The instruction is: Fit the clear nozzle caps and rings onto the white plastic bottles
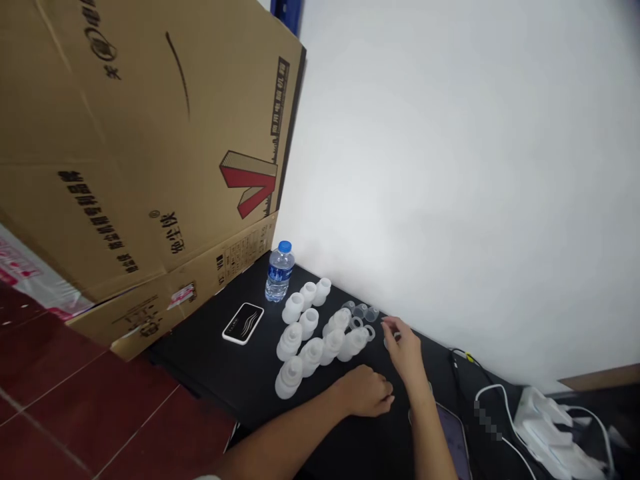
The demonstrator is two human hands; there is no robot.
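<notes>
My right hand (404,348) is above the black table near the wall. Its fingers bend down around a small pale piece (386,343), mostly hidden behind them. My left hand (367,392) is lower on the table, fingers curled in; what they hold, if anything, does not show. To the left of both hands stand several white translucent plastic bottles (312,355). Those at the back, such as one bottle (293,308), show wide open necks, while the front ones have narrower stepped tops. Beyond them lie clear caps (372,314) and translucent rings (369,333).
A water bottle (280,272) with a blue cap and a white-edged black phone-like object (243,324) are at the left. A tall cardboard box (150,147) rises behind. A phone (453,437) lies under my right forearm, beside cables and a white power strip (550,433).
</notes>
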